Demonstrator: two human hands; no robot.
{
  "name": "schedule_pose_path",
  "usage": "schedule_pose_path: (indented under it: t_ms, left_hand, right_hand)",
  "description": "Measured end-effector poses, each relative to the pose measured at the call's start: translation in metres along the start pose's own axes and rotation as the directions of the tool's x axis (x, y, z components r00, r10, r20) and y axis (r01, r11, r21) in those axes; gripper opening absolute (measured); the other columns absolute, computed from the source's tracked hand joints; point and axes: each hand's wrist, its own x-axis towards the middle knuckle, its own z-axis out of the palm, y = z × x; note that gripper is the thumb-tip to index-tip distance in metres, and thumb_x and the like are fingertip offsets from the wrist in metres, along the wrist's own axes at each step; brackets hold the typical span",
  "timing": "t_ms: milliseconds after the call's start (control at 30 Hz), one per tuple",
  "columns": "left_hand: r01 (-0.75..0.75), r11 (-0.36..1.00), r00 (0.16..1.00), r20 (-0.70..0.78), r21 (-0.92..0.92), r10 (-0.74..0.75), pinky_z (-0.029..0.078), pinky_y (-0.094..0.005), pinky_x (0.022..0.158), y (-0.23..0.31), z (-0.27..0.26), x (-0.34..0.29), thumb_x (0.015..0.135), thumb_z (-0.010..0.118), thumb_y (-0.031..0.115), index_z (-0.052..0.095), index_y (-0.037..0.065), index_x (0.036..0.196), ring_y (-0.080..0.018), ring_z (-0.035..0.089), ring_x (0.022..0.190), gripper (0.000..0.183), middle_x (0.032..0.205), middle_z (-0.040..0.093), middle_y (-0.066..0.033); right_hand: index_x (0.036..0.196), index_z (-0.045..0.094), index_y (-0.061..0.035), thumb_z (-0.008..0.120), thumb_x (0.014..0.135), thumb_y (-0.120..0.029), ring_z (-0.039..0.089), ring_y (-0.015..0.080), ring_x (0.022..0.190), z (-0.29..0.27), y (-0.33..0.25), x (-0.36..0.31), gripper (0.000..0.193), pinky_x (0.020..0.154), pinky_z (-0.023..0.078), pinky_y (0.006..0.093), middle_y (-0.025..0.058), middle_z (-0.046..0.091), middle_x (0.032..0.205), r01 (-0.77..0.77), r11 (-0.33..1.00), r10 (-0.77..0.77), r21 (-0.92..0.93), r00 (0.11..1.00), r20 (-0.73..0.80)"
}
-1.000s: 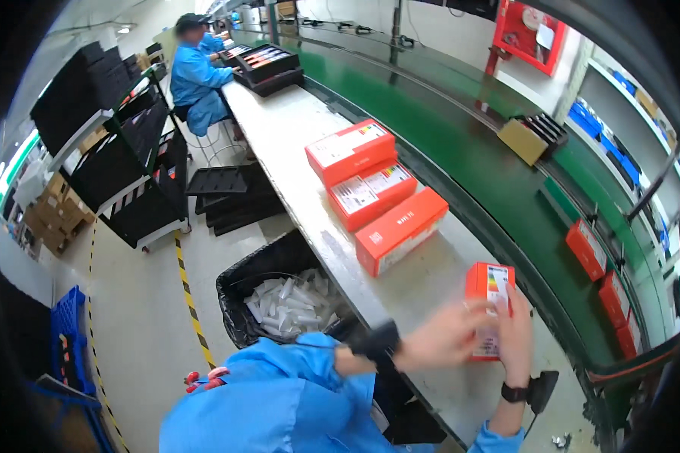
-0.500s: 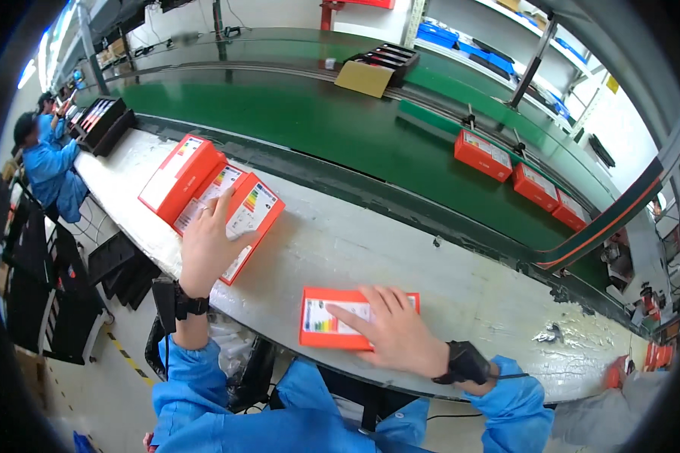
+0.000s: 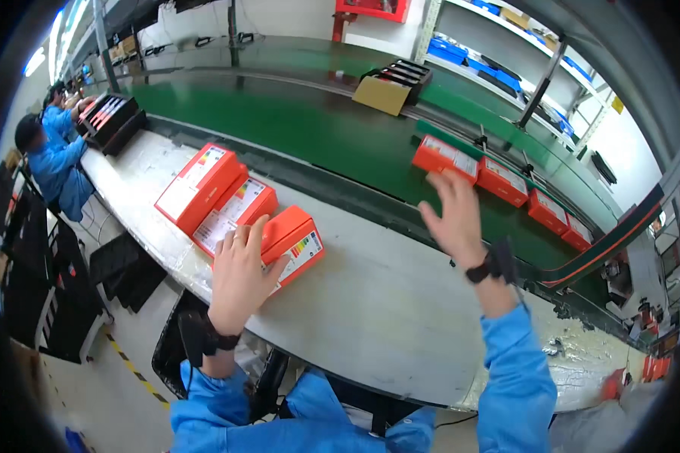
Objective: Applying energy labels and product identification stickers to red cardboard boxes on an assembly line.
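My left hand (image 3: pixel 243 275) is closed on the nearest of three red boxes on the bench at the left. That red box (image 3: pixel 301 245) is tilted, a plain red face upward and a white label with coloured bars facing me. My thumb lies along its label side; the fingertips on its far side are partly hidden. Beside it are a middle red box (image 3: pixel 242 202) and a far red box (image 3: pixel 198 185), both with white labels on top. My right hand (image 3: pixel 455 215) is open and empty, fingers apart, just in front of the leftmost red box (image 3: pixel 444 157) on the green belt.
Several red boxes, including one farther along (image 3: pixel 503 181), stand in a row against the belt's guide rail (image 3: pixel 499 147). A black divided tray (image 3: pixel 404 79) sits across the green conveyor belt (image 3: pixel 295 132). Two people in blue (image 3: pixel 57 162) work at the far left by another black tray (image 3: pixel 112 121).
The red box under my right hand has left the bench and now heads the belt row; that hand has let go. My left hand has tilted the nearest box.
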Motion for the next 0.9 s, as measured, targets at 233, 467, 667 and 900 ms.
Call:
schedule_pose_path:
  t_ms: [233,467,667,900]
  left_hand:
    - [0.065,0.984,0.946,0.324,-0.168,-0.007,0.056,-0.0432,0.092,-0.019,-0.011,0.023,0.08,0.084,0.045,0.053,0.0,0.139,-0.0355,0.07,0.109,0.08,0.122,0.068,-0.0214]
    - [0.423,0.386,0.905,0.401,-0.82,-0.139,0.056,-0.0302,0.088,0.0,0.025,0.019,0.093,0.079,0.022,0.053,-0.003,0.135,-0.0171,0.069,0.105,0.055,0.116,0.07,-0.014]
    - [0.392,-0.31,0.792,0.489,-0.866,-0.365,0.055,-0.034,0.094,0.127,0.079,-0.061,0.101,0.072,0.029,0.05,0.002,0.13,-0.0189,0.063,0.112,0.045,0.123,0.061,-0.01]
    - [0.231,0.713,0.938,0.347,-0.662,0.019,0.051,-0.0314,0.06,0.048,0.028,-0.085,0.105,0.064,0.03,0.065,0.002,0.087,-0.0142,0.063,0.065,0.034,0.069,0.059,-0.0076]
  right_hand:
    - [0.124,0.069,-0.0096,0.076,0.087,-0.024,0.053,0.0391,0.128,0.029,-0.077,-0.11,0.04,0.108,0.045,0.0497,0.0178,0.055,0.135,0.005,0.94,-0.083,0.342,0.973,0.216]
    - [0.13,0.065,-0.0087,0.076,0.088,-0.019,0.057,0.0383,0.124,0.011,-0.092,-0.108,0.045,0.104,0.049,0.0455,0.0165,0.057,0.136,-0.116,0.856,0.013,0.505,0.979,0.204]
    - [0.151,0.048,-0.0075,0.085,0.075,-0.054,0.053,0.0477,0.132,-0.065,-0.117,-0.081,0.096,0.106,0.047,0.0531,0.0265,0.045,0.152,0.0,0.813,-0.169,0.582,0.957,0.236]
    - [0.154,0.044,-0.0098,0.09,0.069,-0.045,0.042,0.0457,0.137,-0.077,-0.106,-0.102,0.103,0.114,0.037,0.0537,0.0245,0.034,0.16,0.041,0.983,-0.127,0.178,0.852,0.508]
